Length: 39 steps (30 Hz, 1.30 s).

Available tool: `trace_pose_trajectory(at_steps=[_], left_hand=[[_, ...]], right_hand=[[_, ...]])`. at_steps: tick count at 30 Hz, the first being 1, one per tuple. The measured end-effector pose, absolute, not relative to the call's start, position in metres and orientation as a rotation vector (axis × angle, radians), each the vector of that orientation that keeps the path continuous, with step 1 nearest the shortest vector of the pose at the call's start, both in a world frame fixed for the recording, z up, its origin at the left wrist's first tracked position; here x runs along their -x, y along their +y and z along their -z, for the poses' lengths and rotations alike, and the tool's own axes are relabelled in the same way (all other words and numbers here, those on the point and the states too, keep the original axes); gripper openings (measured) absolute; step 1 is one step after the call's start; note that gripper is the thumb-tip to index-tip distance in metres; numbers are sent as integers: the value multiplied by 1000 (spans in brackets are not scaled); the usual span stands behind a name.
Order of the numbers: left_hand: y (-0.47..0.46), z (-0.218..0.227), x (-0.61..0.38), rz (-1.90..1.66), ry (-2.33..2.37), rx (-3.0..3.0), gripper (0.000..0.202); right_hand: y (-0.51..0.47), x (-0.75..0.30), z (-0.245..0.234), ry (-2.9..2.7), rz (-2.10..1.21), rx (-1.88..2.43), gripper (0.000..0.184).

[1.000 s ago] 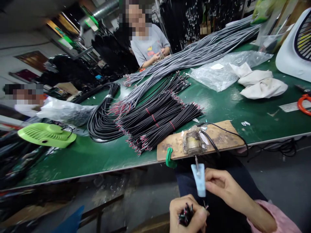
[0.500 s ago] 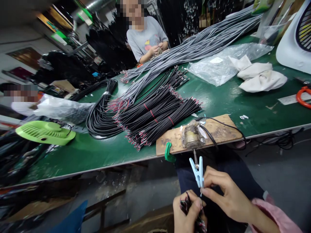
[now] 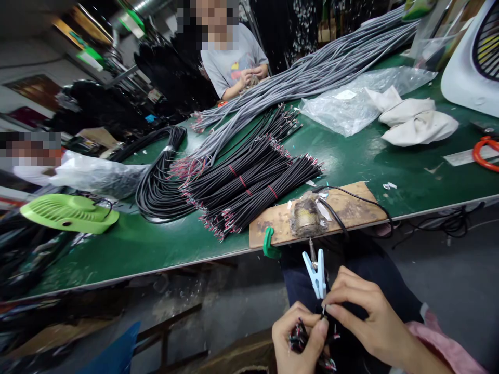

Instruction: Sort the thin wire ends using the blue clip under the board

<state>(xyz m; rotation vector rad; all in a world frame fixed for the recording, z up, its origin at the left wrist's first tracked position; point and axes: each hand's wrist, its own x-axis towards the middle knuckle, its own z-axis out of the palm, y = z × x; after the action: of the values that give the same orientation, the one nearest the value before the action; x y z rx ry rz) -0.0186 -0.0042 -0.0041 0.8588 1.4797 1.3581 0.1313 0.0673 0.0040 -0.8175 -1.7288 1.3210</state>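
Observation:
My left hand (image 3: 298, 337) is closed round a bunch of dark cables (image 3: 299, 332) with red and white wire ends. Its thumb and forefinger meet at one dark cable end, close to my right fingertips. Thumb and forefinger of my right hand (image 3: 360, 309) pinch a thin pale wire (image 3: 323, 308) at that cable end. Just above my fingertips is a light blue clothespin (image 3: 317, 275), fixed to a thin metal shaft (image 3: 312, 249). The shaft sticks out from a small grimy motor (image 3: 307, 218) on a wooden board (image 3: 351, 205) at the table edge.
A green clamp (image 3: 268, 243) grips the board's edge. Black cable bundles (image 3: 249, 182) and long grey cables (image 3: 304, 75) lie on the green table (image 3: 156, 257). Plastic bag (image 3: 351, 111), white cloth (image 3: 421, 122), orange-handled scissors (image 3: 477, 156) and green fan (image 3: 68, 213) are around. A person (image 3: 234, 62) sits opposite.
My left thumb and forefinger have come up to my right fingertips, with a dark cable end now between the hands. My right hand still pinches just below the clothespin.

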Motion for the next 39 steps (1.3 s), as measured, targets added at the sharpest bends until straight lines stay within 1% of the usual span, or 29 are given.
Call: trace_pose_trajectory(at_steps=[8,12,14,17,20,22,26,27,29,32,33,35,37,39], left_hand=[[1,-5,17,-1373,1616,-1004,34],[-1,1,18,-1412,1551,-913,32],[-2,3,20,-1439,1485,-855,31],[-1,2,22,-1440,1453,-843,30],[3,-1,20,-1414,1470,-893,30],[5,0,20,-1399,1466,-913,33],[3,6,21,-1352,1454,-846,38],[3,7,22,-1337,1437,-810,39],[2,7,23,-1318,1380,-761,38],[4,2,22,-1345,1316,-822,33],[5,0,22,-1357,1312,-854,30],[7,-6,21,-1375,1323,-902,25],[8,-12,21,-1402,1322,-914,18],[9,-17,22,-1446,1311,-925,12]], right_hand=[[65,-128,-7,-1730,-1326,820,12],[65,-126,-4,-1699,-1331,851,14],[66,-127,0,-1663,-1397,853,15],[70,-127,5,-1520,-1601,816,7],[71,-126,6,-1395,-1763,771,18],[70,-124,4,-1385,-1735,781,20],[65,-120,2,-1501,-1440,785,23],[64,-120,3,-1514,-1416,764,24],[63,-119,5,-1457,-1534,684,25],[65,-119,10,-1231,-1959,533,31],[68,-118,11,-1166,-2056,507,32],[76,-117,12,-1102,-2104,547,32],[87,-115,9,-1069,-2045,640,34],[97,-110,3,-1032,-2027,668,41]])
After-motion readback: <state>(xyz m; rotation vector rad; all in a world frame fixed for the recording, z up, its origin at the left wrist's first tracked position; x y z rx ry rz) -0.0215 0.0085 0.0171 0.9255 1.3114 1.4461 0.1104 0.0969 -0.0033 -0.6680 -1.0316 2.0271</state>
